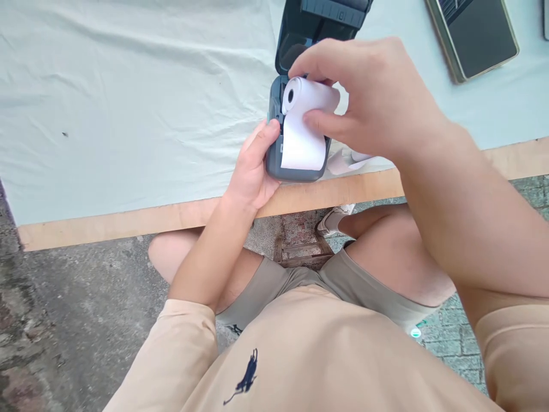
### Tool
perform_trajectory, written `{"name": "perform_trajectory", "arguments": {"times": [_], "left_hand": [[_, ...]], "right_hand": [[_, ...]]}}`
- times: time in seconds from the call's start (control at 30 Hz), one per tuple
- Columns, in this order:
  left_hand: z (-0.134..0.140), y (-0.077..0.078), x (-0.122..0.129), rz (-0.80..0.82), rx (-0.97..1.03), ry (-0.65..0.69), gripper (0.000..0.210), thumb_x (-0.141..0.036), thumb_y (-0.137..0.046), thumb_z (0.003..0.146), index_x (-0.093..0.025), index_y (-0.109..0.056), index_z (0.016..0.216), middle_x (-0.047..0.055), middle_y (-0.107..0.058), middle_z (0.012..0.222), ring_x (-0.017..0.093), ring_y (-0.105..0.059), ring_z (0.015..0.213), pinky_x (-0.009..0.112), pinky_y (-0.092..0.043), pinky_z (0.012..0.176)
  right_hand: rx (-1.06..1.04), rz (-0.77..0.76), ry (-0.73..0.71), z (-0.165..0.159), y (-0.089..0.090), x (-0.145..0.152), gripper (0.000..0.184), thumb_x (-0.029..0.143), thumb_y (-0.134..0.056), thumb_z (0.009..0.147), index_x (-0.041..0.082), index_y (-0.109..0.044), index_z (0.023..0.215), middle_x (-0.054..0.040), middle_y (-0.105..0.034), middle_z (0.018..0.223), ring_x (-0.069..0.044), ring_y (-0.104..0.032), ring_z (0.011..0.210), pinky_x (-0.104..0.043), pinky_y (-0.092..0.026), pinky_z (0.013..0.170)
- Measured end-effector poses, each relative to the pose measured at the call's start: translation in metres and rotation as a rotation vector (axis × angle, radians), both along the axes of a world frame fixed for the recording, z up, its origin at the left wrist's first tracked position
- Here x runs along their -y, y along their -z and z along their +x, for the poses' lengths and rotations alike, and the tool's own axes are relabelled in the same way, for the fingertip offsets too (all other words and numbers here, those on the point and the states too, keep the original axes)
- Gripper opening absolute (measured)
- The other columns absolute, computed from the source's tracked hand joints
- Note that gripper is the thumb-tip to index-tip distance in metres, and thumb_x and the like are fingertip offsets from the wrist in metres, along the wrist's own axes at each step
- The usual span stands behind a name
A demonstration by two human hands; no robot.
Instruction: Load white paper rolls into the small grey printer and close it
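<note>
My left hand (257, 163) grips the left side of a small dark portable printer (298, 173) near the table's front edge, thumb on its rim. The printer's lid (295, 34) is flipped up, away from me. With fingers and thumb, my right hand (373, 97) holds a white paper roll (315, 94) at the printer's bay. A loose strip of paper hangs from the roll over the printer's front part. Whether the roll sits fully down in the bay I cannot tell. My right hand hides part of the lid and the roll's far end.
A white cloth (128, 114) covers the table, whose bare wooden edge (128, 222) runs in front of me. Another piece of curled white paper (347, 162) lies right of the printer. At the upper right lies a phone-like dark device (480, 37).
</note>
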State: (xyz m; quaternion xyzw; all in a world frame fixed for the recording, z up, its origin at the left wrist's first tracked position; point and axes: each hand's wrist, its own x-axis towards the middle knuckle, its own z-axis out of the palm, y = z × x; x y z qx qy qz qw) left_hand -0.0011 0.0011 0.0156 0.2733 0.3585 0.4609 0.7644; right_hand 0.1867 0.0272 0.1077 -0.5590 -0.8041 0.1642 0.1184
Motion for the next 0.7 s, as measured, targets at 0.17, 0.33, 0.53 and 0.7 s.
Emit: {"name": "perform_trajectory", "arguments": {"times": [0.17,0.33,0.53,0.7], "left_hand": [[0.000,-0.004,0.001,-0.028,-0.011,0.034,0.034,-0.047,-0.049,0.116,-0.023,-0.074,0.116,0.005,-0.085,0.114,0.029,-0.077,0.144,0.042,-0.074,0.110],[0.000,0.000,0.001,-0.031,-0.004,0.038,0.032,-0.048,-0.053,0.114,-0.023,-0.073,0.116,0.005,-0.083,0.113,0.030,-0.075,0.148,0.042,-0.073,0.110],[0.001,0.005,-0.001,0.018,-0.046,0.040,0.040,-0.063,-0.067,0.105,-0.025,-0.073,0.114,0.006,-0.083,0.118,0.035,-0.072,0.151,0.043,-0.074,0.106],[0.000,-0.002,0.000,0.020,-0.026,0.011,0.047,-0.070,-0.067,0.104,-0.024,-0.072,0.108,0.007,-0.086,0.118,0.035,-0.067,0.158,0.045,-0.070,0.116]], "right_hand": [[0.153,-0.055,0.083,-0.010,-0.013,0.003,0.059,0.016,-0.063,0.089,0.033,-0.065,0.145,-0.0041,-0.076,0.140,-0.033,-0.074,0.127,-0.047,-0.055,0.103],[0.263,-0.055,0.131,-0.015,-0.023,0.006,0.065,0.016,-0.063,0.089,0.027,-0.063,0.154,-0.0059,-0.075,0.139,-0.037,-0.074,0.130,-0.050,-0.056,0.107],[0.277,-0.157,0.111,-0.014,-0.019,0.002,0.062,0.020,-0.061,0.094,0.035,-0.059,0.154,-0.0041,-0.073,0.144,-0.038,-0.071,0.134,-0.055,-0.056,0.110],[0.130,-0.025,0.019,-0.003,-0.011,0.014,0.030,0.045,-0.063,0.099,0.030,-0.071,0.124,-0.0078,-0.075,0.136,-0.038,-0.066,0.136,-0.058,-0.048,0.119]]}}
